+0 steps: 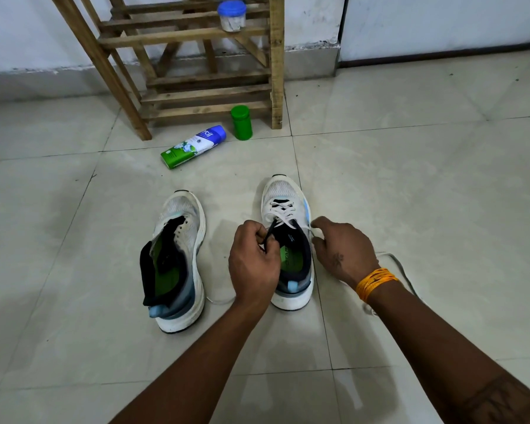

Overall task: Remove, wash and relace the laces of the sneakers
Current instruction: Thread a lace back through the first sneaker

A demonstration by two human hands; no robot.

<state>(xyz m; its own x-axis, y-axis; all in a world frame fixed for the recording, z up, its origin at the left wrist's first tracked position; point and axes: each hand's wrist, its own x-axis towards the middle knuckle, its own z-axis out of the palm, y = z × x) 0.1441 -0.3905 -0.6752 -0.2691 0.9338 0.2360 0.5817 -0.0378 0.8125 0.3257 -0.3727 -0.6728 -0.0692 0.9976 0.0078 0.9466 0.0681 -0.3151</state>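
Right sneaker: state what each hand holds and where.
Left hand pinches the tongue at its top edge. Right hand seems to pinch the lace beside the upper eyelets.

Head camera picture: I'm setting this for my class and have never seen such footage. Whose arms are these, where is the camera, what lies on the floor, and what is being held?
There is no machine here. A person wears one camera on the head, looking down at their own arms. On the tiled floor stand two sneakers. The left sneaker has no lace. The right sneaker is partly laced. The left hand pinches the lace; the right hand touches the shoe's side, its grip unclear. Behind lie a spray can, a green container and a wooden rack.
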